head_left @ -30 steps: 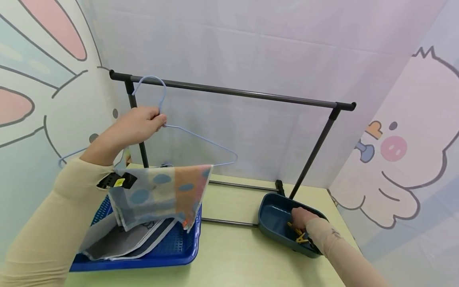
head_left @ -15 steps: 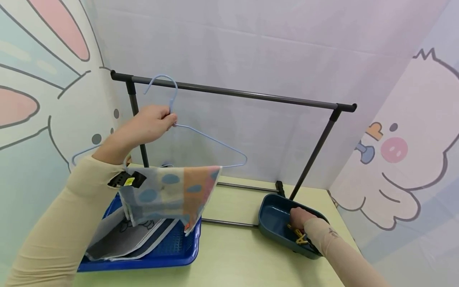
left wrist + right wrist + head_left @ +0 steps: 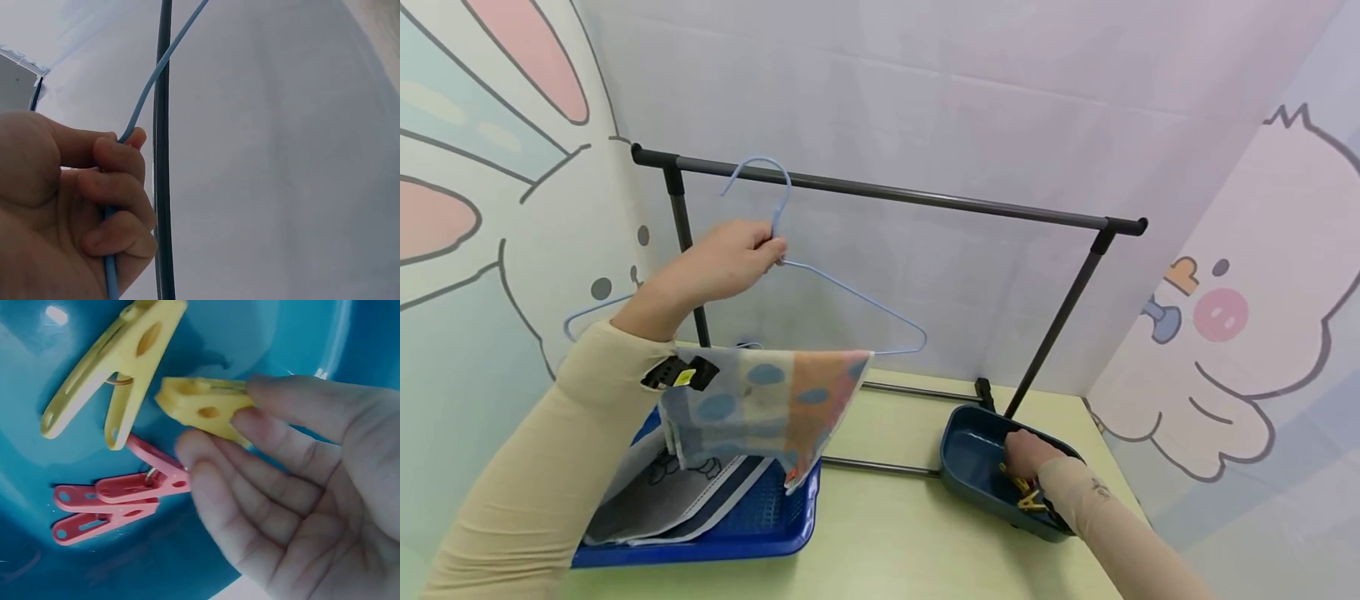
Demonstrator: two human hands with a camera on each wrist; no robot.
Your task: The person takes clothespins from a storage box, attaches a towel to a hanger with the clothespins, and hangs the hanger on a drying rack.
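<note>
My left hand [image 3: 730, 262] grips a light blue wire hanger [image 3: 763, 158] just below its hook, with fingers curled round the wire in the left wrist view. Over the hanger's lower bar hangs a small cloth [image 3: 767, 404] with blue spots on grey, yellow and orange stripes. The hook overlaps the rack's rail in the head view; whether they touch I cannot tell. Inside a dark teal basin [image 3: 966, 442], my right hand [image 3: 1028, 454] pinches a yellow clothespin [image 3: 206, 409] between thumb and finger. Another yellow clothespin [image 3: 134, 369] and pink clothespins [image 3: 106, 515] lie beside it.
A dark rack rail [image 3: 925, 198] spans the back on two posts, with lower bars [image 3: 880, 465] along the table [image 3: 880, 533]. At the left, a blue basket [image 3: 808, 521] contains grey folded cloth [image 3: 658, 500]. Printed curtains [image 3: 1217, 367] enclose the sides.
My left hand has moved the hanger and cloth to the right along the rail. The right hand stays in the basin with little visible movement.
</note>
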